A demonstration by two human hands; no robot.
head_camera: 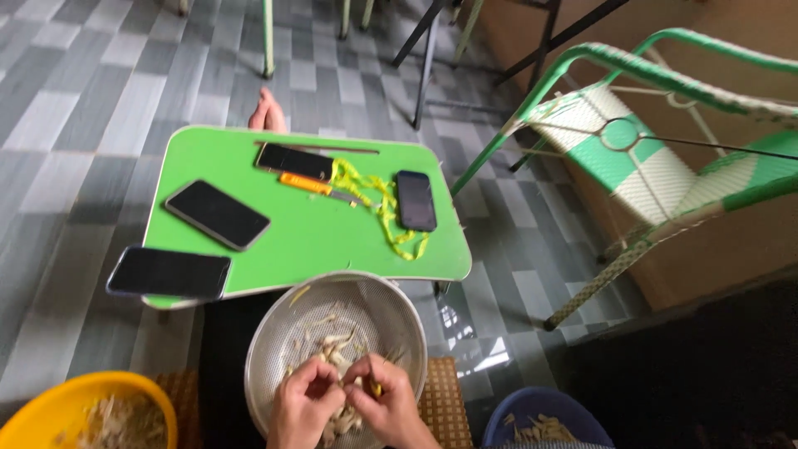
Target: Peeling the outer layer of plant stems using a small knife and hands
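Note:
Both my hands meet over a round metal sieve bowl [399, 312] at the bottom centre. My left hand [303, 403] and my right hand [391, 403] pinch a small pale vegetable piece [359, 382] between the fingertips. More pale stalk pieces [328, 341] lie inside the bowl. The bowl rests on my lap, its far rim touching the near edge of a small green table [307, 237].
On the green table lie several dark phones [218, 214], an orange-handled knife [312, 185], a yellow tape measure [386, 208] and a thin stick [316, 147]. A yellow bowl [50, 399] sits bottom left, a blue bowl [532, 407] bottom right. A green-white chair [648, 158] stands right. A bare foot [268, 112] shows beyond the table.

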